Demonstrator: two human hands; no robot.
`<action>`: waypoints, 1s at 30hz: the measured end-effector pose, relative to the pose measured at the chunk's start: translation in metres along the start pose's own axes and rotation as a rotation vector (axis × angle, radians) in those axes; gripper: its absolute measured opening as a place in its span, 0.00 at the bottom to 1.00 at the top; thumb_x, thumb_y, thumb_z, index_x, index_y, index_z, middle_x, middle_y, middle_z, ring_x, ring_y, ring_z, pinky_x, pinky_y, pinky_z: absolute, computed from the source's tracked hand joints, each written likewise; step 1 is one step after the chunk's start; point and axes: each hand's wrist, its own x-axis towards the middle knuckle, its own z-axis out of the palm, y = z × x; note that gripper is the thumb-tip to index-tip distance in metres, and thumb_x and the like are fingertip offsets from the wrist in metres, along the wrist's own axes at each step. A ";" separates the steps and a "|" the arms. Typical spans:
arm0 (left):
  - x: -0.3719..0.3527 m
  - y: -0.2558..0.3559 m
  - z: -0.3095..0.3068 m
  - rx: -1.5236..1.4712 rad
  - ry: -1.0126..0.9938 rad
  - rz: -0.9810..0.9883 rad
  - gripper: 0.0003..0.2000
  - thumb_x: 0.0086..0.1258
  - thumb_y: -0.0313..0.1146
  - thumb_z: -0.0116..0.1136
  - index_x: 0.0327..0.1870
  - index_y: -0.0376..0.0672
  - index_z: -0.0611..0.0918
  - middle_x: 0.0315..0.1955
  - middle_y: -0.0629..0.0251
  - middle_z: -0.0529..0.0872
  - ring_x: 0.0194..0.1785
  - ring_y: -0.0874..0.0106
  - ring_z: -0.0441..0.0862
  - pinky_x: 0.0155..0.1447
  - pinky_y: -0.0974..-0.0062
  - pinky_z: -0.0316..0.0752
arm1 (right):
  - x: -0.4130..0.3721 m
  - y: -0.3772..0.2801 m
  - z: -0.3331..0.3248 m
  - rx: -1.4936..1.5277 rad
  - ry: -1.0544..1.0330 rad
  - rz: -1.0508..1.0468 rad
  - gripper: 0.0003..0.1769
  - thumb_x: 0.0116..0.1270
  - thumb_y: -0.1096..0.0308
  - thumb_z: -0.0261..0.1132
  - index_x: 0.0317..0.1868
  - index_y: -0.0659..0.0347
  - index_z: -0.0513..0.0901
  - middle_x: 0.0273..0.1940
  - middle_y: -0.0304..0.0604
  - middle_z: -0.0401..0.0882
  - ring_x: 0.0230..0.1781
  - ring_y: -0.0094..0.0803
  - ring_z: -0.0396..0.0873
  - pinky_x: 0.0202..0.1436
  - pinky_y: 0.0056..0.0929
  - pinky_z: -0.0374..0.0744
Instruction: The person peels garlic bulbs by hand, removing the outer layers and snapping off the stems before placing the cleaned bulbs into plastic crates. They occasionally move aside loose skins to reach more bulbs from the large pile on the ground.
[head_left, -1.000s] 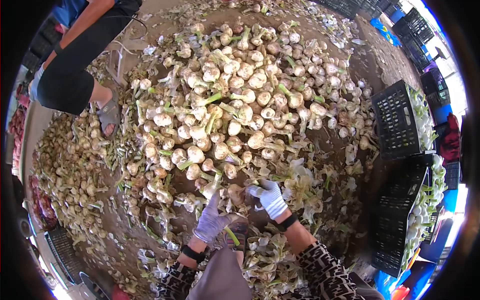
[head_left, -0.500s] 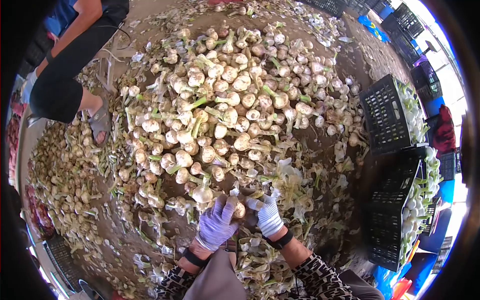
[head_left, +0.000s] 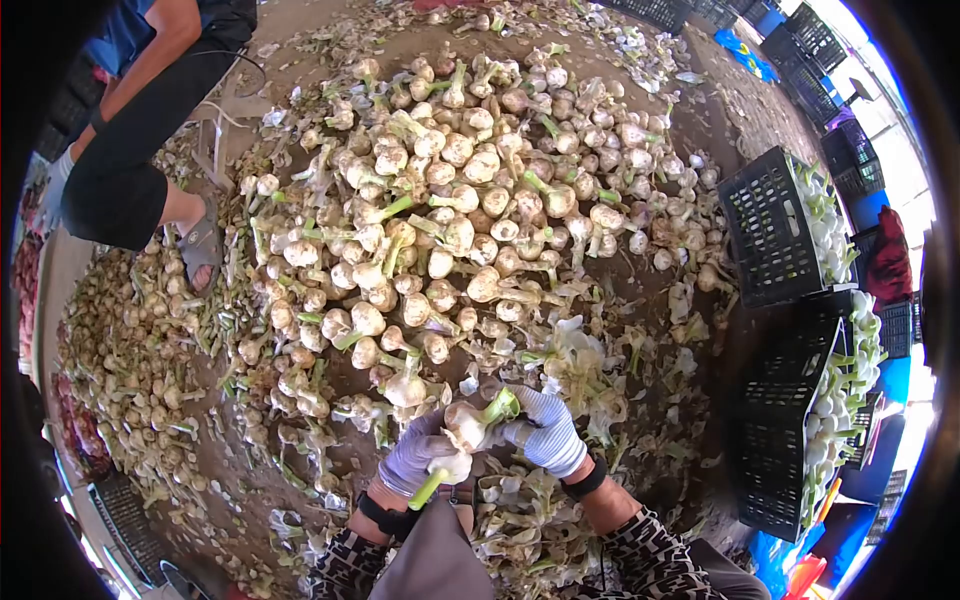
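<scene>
My left hand (head_left: 411, 456), in a pale purple glove, is closed around garlic bulbs at the lower middle. One bulb (head_left: 450, 467) with a short green stem pointing down sits against its fingers. Another bulb (head_left: 465, 428), its thick cut stem pointing up and right, is between both hands. My right hand (head_left: 550, 432), in a striped white glove, has its fingers bent against that bulb and stem. A big heap of garlic bulbs (head_left: 459, 236) lies on the ground just beyond my hands.
Black crates (head_left: 768, 228) filled with trimmed white bulbs stand at the right. Another person's leg (head_left: 115, 190) and sandal (head_left: 202, 246) are at the upper left, beside a second garlic pile (head_left: 130, 370). Loose peelings (head_left: 580, 365) cover the ground.
Both hands have come up and toward me, and two bulbs with green stems now show between them. The other person's gloved hand has shifted slightly down.
</scene>
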 end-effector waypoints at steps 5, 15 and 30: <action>0.011 -0.005 -0.011 0.160 0.135 0.059 0.25 0.56 0.29 0.63 0.55 0.38 0.70 0.31 0.64 0.78 0.30 0.76 0.77 0.34 0.80 0.74 | -0.001 0.001 0.008 0.245 0.078 0.056 0.25 0.57 0.79 0.60 0.58 0.68 0.72 0.45 0.41 0.81 0.43 0.24 0.77 0.52 0.23 0.74; 0.002 -0.009 -0.013 -0.121 -0.172 0.005 0.25 0.55 0.36 0.67 0.53 0.38 0.72 0.38 0.64 0.78 0.39 0.78 0.76 0.44 0.80 0.76 | 0.001 0.016 0.003 0.004 0.006 0.027 0.20 0.54 0.79 0.61 0.50 0.67 0.79 0.41 0.40 0.82 0.42 0.24 0.78 0.45 0.23 0.78; 0.025 -0.033 -0.012 0.588 0.276 0.405 0.30 0.60 0.36 0.65 0.61 0.40 0.66 0.44 0.63 0.77 0.44 0.74 0.77 0.44 0.76 0.76 | -0.017 0.022 -0.020 0.157 0.222 0.070 0.25 0.59 0.61 0.66 0.54 0.65 0.76 0.47 0.44 0.80 0.45 0.28 0.78 0.51 0.27 0.76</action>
